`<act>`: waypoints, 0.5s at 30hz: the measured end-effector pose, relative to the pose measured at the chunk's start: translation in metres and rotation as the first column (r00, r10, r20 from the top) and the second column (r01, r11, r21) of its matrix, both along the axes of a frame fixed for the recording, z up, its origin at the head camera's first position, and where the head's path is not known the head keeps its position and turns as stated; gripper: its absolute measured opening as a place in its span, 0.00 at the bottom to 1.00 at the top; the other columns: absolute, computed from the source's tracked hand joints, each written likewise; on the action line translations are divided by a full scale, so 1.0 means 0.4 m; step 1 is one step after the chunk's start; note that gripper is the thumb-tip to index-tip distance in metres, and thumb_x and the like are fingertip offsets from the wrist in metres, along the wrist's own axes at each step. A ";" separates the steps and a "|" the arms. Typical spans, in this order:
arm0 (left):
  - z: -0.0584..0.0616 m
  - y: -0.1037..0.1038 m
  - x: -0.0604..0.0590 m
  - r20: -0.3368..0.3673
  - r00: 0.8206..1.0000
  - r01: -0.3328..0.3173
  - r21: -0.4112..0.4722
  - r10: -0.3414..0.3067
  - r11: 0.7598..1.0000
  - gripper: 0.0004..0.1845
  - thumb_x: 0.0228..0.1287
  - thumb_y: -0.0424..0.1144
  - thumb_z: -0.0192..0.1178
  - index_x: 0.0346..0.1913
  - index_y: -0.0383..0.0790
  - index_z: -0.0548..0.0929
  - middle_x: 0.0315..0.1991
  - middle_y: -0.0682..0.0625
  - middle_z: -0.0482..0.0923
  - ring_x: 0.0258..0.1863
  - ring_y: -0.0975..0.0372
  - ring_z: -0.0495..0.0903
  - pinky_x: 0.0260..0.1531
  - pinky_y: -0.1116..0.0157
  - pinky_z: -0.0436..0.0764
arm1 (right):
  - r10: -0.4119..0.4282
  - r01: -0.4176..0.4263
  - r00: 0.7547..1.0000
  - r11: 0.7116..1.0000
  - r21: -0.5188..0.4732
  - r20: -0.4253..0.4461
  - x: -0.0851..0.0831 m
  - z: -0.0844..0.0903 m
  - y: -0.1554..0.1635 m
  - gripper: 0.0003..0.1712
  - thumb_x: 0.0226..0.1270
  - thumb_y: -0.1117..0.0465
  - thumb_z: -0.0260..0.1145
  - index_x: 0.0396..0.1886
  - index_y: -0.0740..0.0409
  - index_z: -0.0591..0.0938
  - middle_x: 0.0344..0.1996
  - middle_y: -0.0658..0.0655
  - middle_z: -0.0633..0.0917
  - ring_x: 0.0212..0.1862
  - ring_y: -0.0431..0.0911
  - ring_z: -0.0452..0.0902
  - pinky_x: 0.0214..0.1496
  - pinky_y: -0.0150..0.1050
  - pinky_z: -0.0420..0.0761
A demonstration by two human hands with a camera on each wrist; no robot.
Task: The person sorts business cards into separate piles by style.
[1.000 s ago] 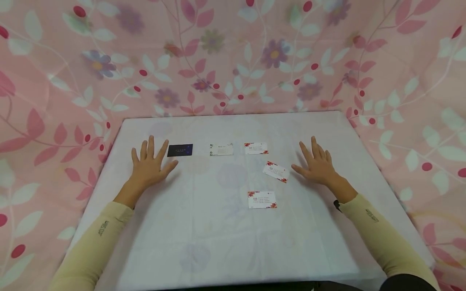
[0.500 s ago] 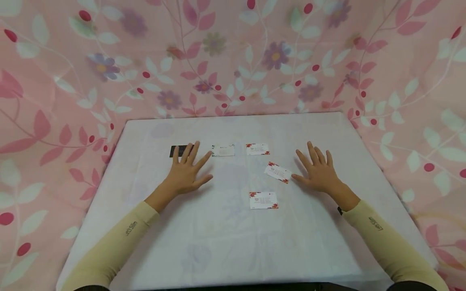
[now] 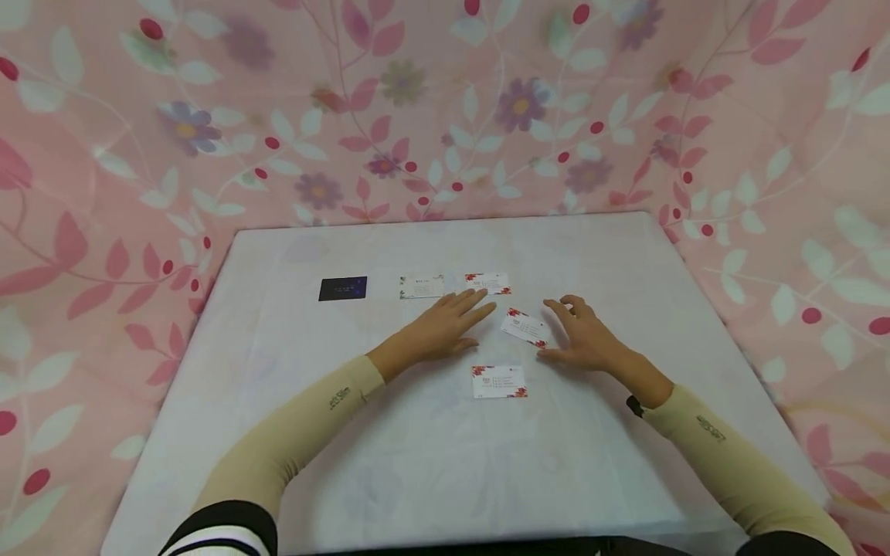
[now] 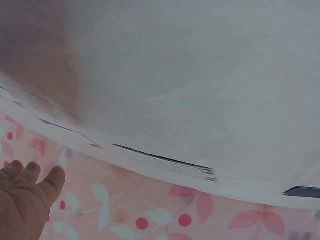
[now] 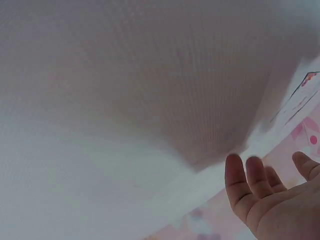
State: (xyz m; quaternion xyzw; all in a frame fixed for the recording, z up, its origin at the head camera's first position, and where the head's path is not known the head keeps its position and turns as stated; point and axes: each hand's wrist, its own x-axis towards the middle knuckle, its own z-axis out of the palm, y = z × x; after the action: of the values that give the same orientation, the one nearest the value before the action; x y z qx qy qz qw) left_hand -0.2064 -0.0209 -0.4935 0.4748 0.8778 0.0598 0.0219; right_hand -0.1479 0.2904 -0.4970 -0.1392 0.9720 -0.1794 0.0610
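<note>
My left hand [image 3: 464, 307] lies flat on the white table [image 3: 417, 463], fingers straight, with its fingertips at the lower left corner of a red-flowered card [image 3: 492, 283]. My right hand [image 3: 560, 333] hovers with loosely bent fingers just right of a tilted red-flowered card [image 3: 524, 327], thumb and forefinger near its right edge; I cannot tell if they touch it. A third red-flowered card [image 3: 499, 382] lies nearer me, between the hands. In the left wrist view the left hand [image 4: 25, 202] shows open fingers. The right wrist view has the right hand [image 5: 267, 195] open beside a card's edge [image 5: 300, 100].
A black card [image 3: 343, 288] and a pale green-edged card [image 3: 421, 286] lie in the back row to the left. Pink flowered cloth [image 3: 445, 116] hangs behind and to both sides of the table.
My left hand has slid right from near the black card to the back red-flowered card. The right hand has shifted slightly left and bent its fingers by the tilted card.
</note>
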 end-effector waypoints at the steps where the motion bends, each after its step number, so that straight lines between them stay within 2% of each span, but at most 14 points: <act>1: -0.001 0.015 -0.004 0.026 1.000 0.011 -0.005 -0.011 1.000 0.41 0.70 0.52 0.59 0.79 0.50 0.52 0.80 0.46 0.49 0.78 0.53 0.51 0.74 0.50 0.57 | -0.001 0.001 1.000 1.000 -0.001 0.011 -0.003 0.001 -0.004 0.56 0.54 0.38 0.74 0.76 0.52 0.59 0.68 0.69 0.62 0.65 0.64 0.65 0.61 0.63 0.72; 4: -0.008 0.057 -0.020 0.077 0.997 -0.001 -0.034 0.003 0.999 0.41 0.69 0.49 0.60 0.79 0.48 0.53 0.78 0.48 0.54 0.77 0.56 0.54 0.73 0.53 0.60 | -0.015 0.015 0.999 1.000 0.004 0.035 -0.014 -0.003 -0.013 0.54 0.55 0.40 0.74 0.74 0.56 0.61 0.64 0.69 0.66 0.62 0.63 0.68 0.60 0.62 0.75; 8: -0.018 0.103 -0.038 0.105 0.992 -0.066 -0.072 0.073 0.995 0.39 0.69 0.49 0.61 0.78 0.49 0.55 0.76 0.53 0.59 0.76 0.59 0.58 0.72 0.55 0.63 | -0.034 0.033 0.997 0.999 0.003 0.075 -0.027 -0.018 -0.026 0.52 0.56 0.40 0.74 0.72 0.59 0.63 0.62 0.68 0.69 0.60 0.61 0.70 0.61 0.60 0.75; 11: -0.025 0.134 -0.041 0.121 0.990 -0.056 -0.096 0.068 0.994 0.38 0.69 0.50 0.61 0.77 0.50 0.57 0.75 0.54 0.61 0.76 0.59 0.59 0.71 0.53 0.63 | -0.031 0.029 0.995 0.999 0.020 0.090 -0.029 -0.028 -0.033 0.50 0.55 0.42 0.75 0.70 0.62 0.66 0.60 0.67 0.71 0.59 0.60 0.71 0.61 0.57 0.76; 15: -0.032 0.163 -0.041 0.127 0.991 -0.033 -0.124 0.049 0.992 0.36 0.71 0.51 0.58 0.77 0.51 0.58 0.75 0.54 0.61 0.75 0.59 0.60 0.69 0.51 0.65 | -0.006 0.006 0.998 1.000 0.001 0.059 -0.033 -0.029 -0.042 0.44 0.56 0.48 0.76 0.65 0.67 0.71 0.56 0.67 0.75 0.54 0.58 0.73 0.58 0.54 0.77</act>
State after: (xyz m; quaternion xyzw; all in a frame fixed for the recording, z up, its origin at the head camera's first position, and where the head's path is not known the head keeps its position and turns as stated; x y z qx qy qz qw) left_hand -0.2226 0.0442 -0.5063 0.4494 0.8861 0.0374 0.1068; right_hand -0.1611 0.2737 -0.5088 -0.1311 0.9702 -0.1832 0.0893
